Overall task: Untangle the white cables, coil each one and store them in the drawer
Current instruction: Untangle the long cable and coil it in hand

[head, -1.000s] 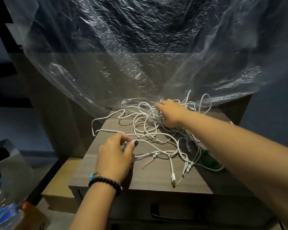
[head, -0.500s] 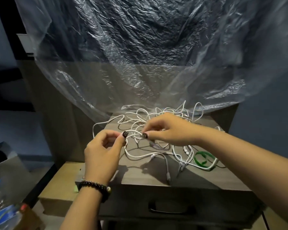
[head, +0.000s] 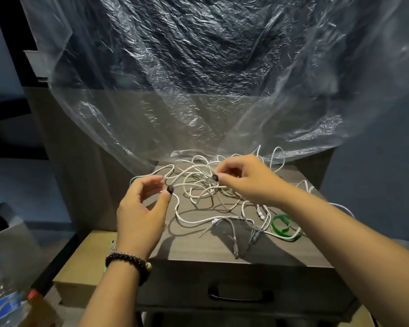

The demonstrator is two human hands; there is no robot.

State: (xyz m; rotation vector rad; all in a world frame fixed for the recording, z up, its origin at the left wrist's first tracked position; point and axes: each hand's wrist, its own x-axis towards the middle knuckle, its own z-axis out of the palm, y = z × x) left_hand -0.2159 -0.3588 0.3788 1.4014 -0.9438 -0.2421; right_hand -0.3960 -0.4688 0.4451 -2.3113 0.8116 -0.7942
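Nearest you, the drawer (head: pixel 240 296) sat closed in the front of the cabinet (head: pixel 198 246), its dark handle untouched and nothing yet stored inside as far as could be seen. Above it, your left hand (head: pixel 141 215), with a beaded bracelet (head: pixel 128 261) at the wrist, had its fingers curled and appeared to pinch one strand between thumb and forefinger at the left edge of the pile. Just beyond, the white cables (head: pixel 206 192) lay in a loose tangle on the cabinet top, loops crossing one another, several plug ends trailing toward the front edge, and a green band (head: pixel 281 226) lying among the strands on the right. Your right hand (head: pixel 243 179) reached over the middle of the tangle and pinched a strand there between thumb and fingertips. Farthest back, a clear plastic sheet (head: pixel 198 79) hung behind the cabinet, its lower edge resting near the rear loops. Judged from this arrangement, the task stood at its opening stage: no cable had been separated or coiled, and the untangling, coiling and storing all remained.
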